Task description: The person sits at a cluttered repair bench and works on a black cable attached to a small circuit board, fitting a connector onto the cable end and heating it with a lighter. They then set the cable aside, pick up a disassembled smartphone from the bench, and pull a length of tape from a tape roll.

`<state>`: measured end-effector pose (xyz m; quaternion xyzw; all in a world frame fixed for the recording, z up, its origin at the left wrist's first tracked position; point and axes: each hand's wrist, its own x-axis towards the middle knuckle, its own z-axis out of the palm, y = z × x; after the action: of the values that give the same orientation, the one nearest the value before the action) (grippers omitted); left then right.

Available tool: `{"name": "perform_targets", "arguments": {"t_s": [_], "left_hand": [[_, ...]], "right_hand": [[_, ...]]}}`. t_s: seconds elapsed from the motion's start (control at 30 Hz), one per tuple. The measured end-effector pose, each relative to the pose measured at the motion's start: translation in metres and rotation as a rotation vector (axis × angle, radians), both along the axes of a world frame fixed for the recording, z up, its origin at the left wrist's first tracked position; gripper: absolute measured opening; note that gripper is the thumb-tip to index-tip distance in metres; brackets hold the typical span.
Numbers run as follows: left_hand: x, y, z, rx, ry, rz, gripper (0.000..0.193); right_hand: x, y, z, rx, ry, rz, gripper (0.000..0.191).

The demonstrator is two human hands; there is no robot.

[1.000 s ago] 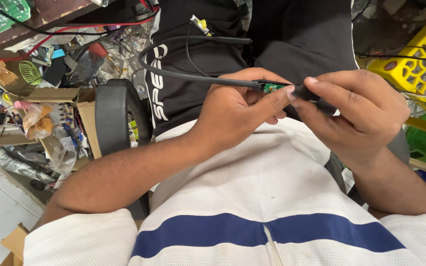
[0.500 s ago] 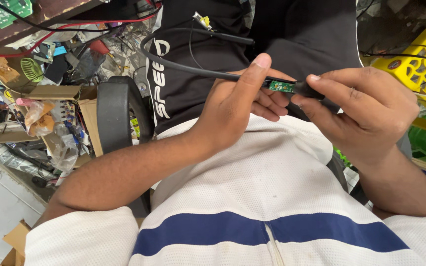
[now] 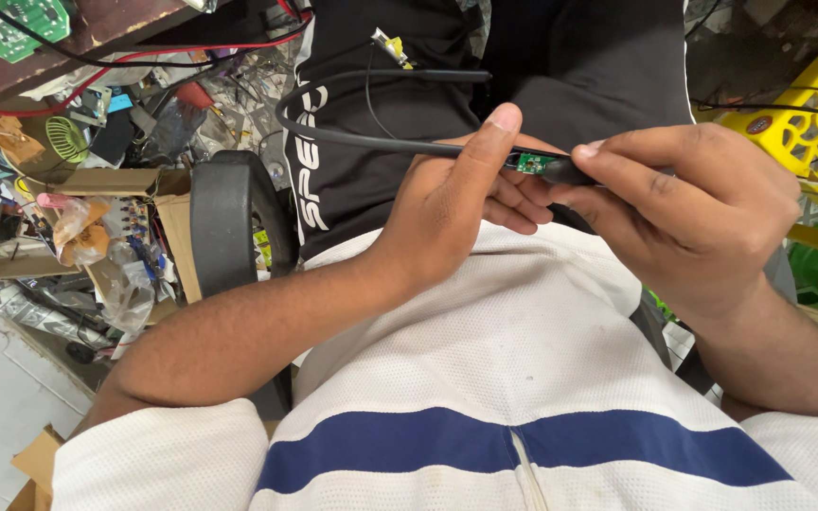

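My left hand (image 3: 456,194) and my right hand (image 3: 684,208) meet over my lap, both holding a black neckband-style cable (image 3: 352,137). A small green circuit board (image 3: 528,162) shows at the cable's open end, between the two hands. The left thumb points up beside the board and the left fingers curl under it. My right thumb and forefinger pinch the black housing just right of the board. The cable loops left and back over my black trousers (image 3: 400,85), where a thin wire ends in a small yellow-white connector (image 3: 392,45).
A black chair armrest (image 3: 224,227) stands at my left. Beyond it lies a heap of cardboard boxes (image 3: 115,185), plastic bags, wires and parts. A green circuit board (image 3: 16,21) rests on a brown bench at top left. A yellow plastic crate (image 3: 792,123) sits at right.
My left thumb has lifted off the cable and now points upward, uncovering the green board. The view has shifted slightly; both hands stay at the cable's end.
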<state>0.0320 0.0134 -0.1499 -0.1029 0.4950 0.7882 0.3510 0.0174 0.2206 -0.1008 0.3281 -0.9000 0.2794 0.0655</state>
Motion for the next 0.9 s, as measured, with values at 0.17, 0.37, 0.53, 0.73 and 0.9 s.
{"name": "perform_targets", "arguments": {"t_s": [0.17, 0.37, 0.53, 0.73, 0.9], "left_hand": [[0.002, 0.000, -0.001, -0.012, 0.061, -0.030, 0.087], [0.002, 0.000, 0.000, -0.014, 0.063, -0.043, 0.090], [0.004, 0.000, 0.002, -0.015, 0.076, -0.052, 0.090], [0.003, 0.000, 0.002, -0.005, 0.089, -0.065, 0.091], [0.004, 0.000, 0.001, -0.007, 0.077, -0.058, 0.090]], "right_hand": [[-0.005, -0.004, 0.011, 0.034, 0.020, 0.049, 0.027], [-0.007, -0.011, 0.017, 0.062, 0.056, 0.075, 0.027], [-0.005, -0.016, 0.019, 0.098, 0.091, 0.062, 0.025], [-0.005, -0.020, 0.021, 0.152, 0.137, 0.058, 0.024], [-0.006, -0.021, 0.024, 0.163, 0.142, 0.074, 0.025]]}}
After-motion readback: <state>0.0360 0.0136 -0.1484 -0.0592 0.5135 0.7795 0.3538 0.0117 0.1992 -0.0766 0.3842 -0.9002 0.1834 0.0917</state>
